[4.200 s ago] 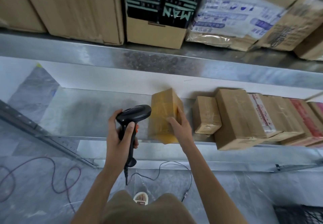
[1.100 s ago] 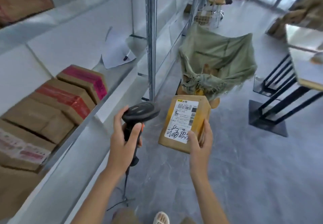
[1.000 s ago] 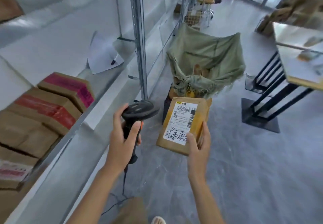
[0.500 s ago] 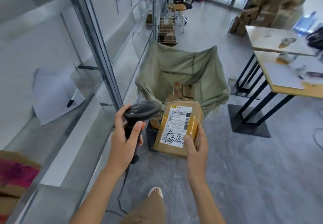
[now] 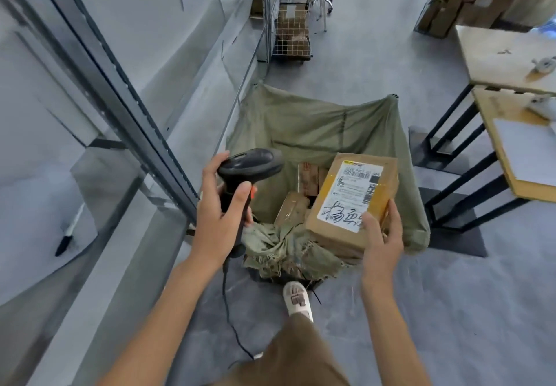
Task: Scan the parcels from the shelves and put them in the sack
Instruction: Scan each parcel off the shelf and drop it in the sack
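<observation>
The right hand (image 5: 379,236) gripped the parcel (image 5: 352,196) over the sack (image 5: 316,124); lowering it gently seemed best. The left hand (image 5: 221,220) clutched the scanner (image 5: 249,164).

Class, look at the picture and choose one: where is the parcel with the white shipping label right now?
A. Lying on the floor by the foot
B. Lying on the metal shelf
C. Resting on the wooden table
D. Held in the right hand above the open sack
D: the right hand grips the labelled parcel at its near corner, over the open green sack.
</observation>
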`<state>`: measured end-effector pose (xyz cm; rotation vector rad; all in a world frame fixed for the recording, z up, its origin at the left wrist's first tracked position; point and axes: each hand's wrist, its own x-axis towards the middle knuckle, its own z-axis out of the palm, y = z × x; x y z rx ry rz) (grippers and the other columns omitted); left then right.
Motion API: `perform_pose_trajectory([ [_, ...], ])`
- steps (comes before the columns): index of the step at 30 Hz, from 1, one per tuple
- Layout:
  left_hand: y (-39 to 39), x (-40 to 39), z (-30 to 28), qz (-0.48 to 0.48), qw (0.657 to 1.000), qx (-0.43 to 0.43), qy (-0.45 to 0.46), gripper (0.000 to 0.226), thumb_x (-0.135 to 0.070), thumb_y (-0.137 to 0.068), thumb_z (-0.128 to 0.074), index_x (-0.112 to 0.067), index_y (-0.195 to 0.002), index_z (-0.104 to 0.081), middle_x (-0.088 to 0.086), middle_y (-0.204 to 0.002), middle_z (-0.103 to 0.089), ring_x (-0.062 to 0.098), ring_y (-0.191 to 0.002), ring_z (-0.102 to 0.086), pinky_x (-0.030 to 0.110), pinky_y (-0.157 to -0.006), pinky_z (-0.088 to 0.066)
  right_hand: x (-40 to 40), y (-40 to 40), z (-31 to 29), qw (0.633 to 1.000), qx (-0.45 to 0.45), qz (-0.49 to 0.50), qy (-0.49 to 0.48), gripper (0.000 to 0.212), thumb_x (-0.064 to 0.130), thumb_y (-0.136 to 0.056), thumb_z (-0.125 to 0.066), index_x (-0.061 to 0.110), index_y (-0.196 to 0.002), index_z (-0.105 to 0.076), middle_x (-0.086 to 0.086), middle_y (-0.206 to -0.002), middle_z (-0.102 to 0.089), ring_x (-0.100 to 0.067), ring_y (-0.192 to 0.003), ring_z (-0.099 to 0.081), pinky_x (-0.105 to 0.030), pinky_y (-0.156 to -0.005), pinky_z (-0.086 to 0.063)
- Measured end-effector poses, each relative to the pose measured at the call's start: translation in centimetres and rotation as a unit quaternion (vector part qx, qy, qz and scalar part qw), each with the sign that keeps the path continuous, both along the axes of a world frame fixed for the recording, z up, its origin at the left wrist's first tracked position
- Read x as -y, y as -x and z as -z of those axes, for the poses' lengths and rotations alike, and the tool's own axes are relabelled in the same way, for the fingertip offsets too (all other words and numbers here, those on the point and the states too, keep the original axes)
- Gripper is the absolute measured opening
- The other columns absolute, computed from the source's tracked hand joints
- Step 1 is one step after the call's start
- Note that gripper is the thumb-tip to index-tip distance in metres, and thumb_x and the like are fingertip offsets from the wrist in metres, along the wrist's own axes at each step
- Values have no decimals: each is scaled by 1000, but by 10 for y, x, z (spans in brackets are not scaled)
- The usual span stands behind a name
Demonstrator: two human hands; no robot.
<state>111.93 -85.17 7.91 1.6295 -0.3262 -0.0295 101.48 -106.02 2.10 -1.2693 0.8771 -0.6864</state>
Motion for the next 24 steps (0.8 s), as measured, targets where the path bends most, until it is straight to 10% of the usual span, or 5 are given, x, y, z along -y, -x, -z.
perform_pose_trajectory([
  [24, -122, 80, 66, -147, 978, -114, -100, 42, -17, -99, -51, -30, -136, -36, 16, -85, -62, 34, -51, -53, 35, -50, -51, 45, -335, 206, 915, -342, -208, -53, 80, 49, -93, -62, 31, -158, -21, -1, -164, -19, -36, -141, -30, -54, -111, -29],
])
